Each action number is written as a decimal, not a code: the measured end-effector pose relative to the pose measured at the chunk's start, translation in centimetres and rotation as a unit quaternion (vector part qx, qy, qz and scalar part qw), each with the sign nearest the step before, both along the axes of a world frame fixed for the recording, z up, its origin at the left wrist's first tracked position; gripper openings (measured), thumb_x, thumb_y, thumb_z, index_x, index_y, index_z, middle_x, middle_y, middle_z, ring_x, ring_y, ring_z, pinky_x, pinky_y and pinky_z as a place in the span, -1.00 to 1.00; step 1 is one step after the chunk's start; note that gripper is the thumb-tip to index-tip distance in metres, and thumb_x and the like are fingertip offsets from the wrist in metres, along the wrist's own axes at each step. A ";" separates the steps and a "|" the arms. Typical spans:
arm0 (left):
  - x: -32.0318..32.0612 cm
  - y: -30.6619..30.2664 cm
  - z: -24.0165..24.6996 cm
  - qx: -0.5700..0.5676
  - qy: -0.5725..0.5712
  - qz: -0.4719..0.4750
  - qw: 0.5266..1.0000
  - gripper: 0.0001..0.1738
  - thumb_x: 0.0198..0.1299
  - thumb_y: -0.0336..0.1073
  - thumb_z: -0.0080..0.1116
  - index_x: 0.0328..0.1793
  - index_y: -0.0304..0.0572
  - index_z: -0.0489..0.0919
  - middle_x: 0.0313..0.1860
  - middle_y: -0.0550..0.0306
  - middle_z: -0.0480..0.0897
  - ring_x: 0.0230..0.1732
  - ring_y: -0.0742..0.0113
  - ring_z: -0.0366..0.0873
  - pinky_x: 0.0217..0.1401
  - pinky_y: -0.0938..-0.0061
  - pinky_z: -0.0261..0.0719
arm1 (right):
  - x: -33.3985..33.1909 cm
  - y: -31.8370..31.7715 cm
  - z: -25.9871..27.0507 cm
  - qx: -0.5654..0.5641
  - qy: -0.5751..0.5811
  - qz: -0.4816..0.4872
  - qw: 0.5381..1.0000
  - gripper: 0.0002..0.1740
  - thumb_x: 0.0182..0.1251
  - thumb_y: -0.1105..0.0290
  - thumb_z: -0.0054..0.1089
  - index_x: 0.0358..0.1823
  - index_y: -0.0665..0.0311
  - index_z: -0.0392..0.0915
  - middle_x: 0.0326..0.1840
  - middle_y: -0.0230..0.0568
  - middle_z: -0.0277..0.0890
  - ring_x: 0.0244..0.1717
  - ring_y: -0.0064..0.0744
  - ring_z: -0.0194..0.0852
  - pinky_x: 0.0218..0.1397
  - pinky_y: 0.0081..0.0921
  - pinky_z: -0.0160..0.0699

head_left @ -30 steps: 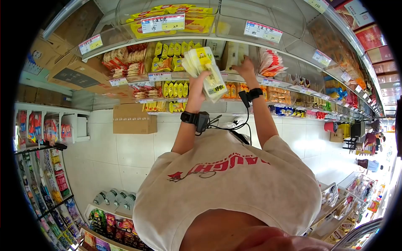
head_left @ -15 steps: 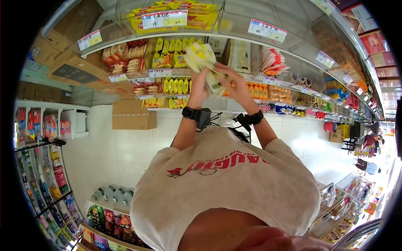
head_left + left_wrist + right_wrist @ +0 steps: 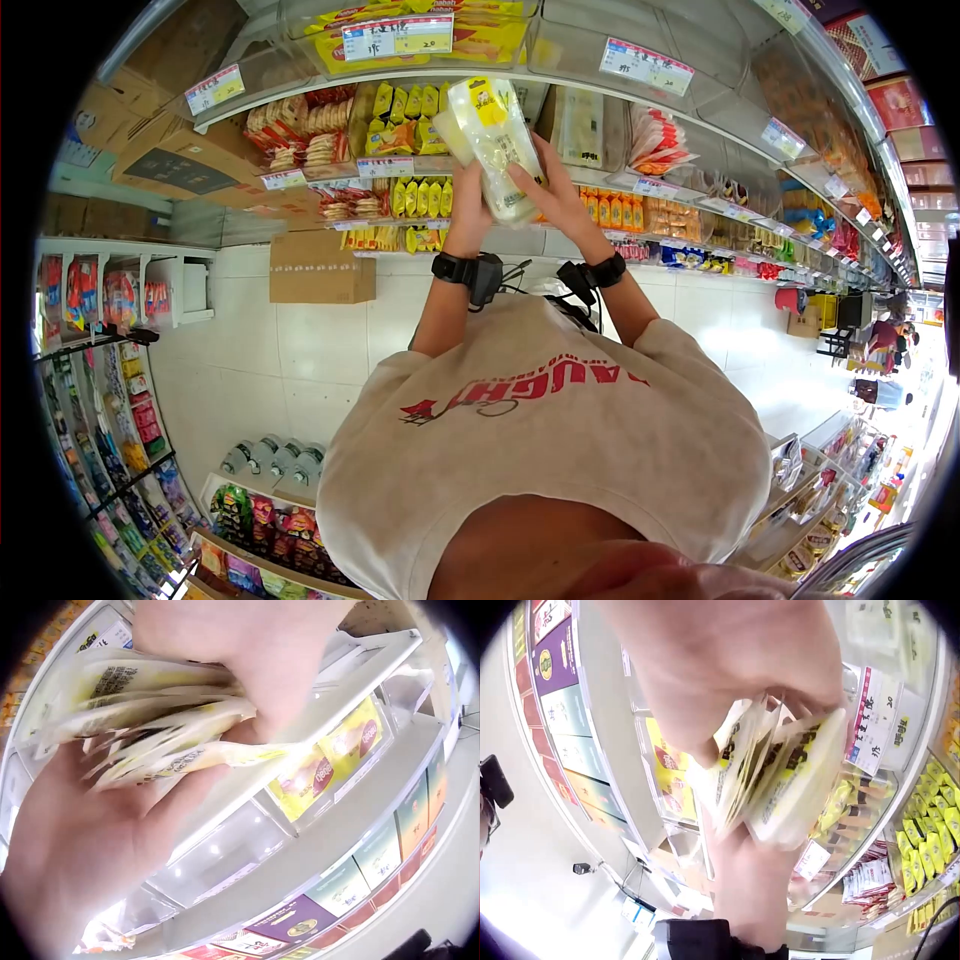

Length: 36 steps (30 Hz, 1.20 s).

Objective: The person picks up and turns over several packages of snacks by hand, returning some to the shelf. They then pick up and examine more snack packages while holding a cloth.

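A small stack of flat, pale snack packets (image 3: 495, 130) with yellow tops is held up in front of the shelf. My left hand (image 3: 468, 208) grips the stack from the left. On the other side, my right hand (image 3: 562, 205) holds its right edge, with the thumb across the front packet. The left wrist view shows the packets (image 3: 165, 712) fanned apart at one end between both hands. Dark print shows on the packet ends (image 3: 787, 776) in the right wrist view. Similar packets (image 3: 580, 125) lie in a clear shelf bin just behind the right hand.
Yellow snack packs (image 3: 408, 120) fill the bin left of the stack, and red-and-white packs (image 3: 658, 140) the one to the right. Price tags (image 3: 648, 66) line the shelf edges. A cardboard box (image 3: 322, 268) stands on the floor at left.
My right hand has come back from the shelf bin to the stack and now holds it too. The packets, fanned out earlier, are closer together and more upright.
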State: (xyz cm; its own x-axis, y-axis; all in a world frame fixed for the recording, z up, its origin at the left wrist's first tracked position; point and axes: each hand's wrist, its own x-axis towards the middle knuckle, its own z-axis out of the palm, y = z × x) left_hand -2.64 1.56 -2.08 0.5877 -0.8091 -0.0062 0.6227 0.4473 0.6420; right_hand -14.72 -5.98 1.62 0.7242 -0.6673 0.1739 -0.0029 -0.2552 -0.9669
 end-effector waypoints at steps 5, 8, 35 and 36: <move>0.5 0.4 0.6 0.043 0.042 -0.006 0.998 -0.53 0.41 -0.29 0.12 0.37 -0.33 0.39 0.18 -0.05 0.62 0.11 0.18 0.66 0.11 0.30 0.68 | -1.1 0.3 3.2 0.188 0.081 0.063 0.977 -0.18 0.51 0.01 0.20 0.52 0.45 0.14 0.35 -0.01 0.41 0.32 -0.39 0.35 0.38 -0.42 0.37; 0.3 -0.7 0.0 0.091 -0.002 0.025 0.996 -0.51 0.41 -0.22 0.18 0.34 -0.35 0.43 0.15 -0.03 0.63 0.08 0.23 0.66 0.10 0.33 0.66 | -0.9 0.0 1.3 0.170 0.026 0.052 0.984 -0.18 0.51 0.01 0.21 0.52 0.45 0.14 0.30 -0.01 0.46 0.29 -0.38 0.39 0.35 -0.44 0.40; -0.8 -0.6 2.8 0.062 0.081 -0.070 0.992 -0.48 0.30 -0.34 0.35 0.35 -0.19 0.48 0.18 0.14 0.62 0.15 0.32 0.61 0.11 0.38 0.65 | -0.7 -0.4 1.8 -0.141 0.131 -0.021 0.981 -0.37 0.58 0.11 0.04 0.60 0.00 0.22 0.27 0.16 0.38 0.15 0.11 0.52 0.25 -0.23 0.45; -0.7 -0.7 2.7 0.067 0.085 -0.077 0.991 -0.48 0.29 -0.35 0.35 0.35 -0.19 0.48 0.18 0.14 0.62 0.14 0.31 0.62 0.11 0.38 0.65 | -0.8 -0.6 1.3 -0.133 0.103 -0.021 0.986 -0.35 0.58 0.10 0.03 0.61 0.03 0.19 0.28 0.12 0.39 0.17 0.05 0.51 0.27 -0.25 0.43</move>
State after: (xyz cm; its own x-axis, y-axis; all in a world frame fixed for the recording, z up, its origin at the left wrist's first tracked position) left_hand -3.38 0.87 0.58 0.4376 -0.8747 -0.2086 0.7820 0.2556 0.5685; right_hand -15.53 -6.59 2.87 0.7354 -0.6476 0.1996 -0.2071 -0.4953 -0.8437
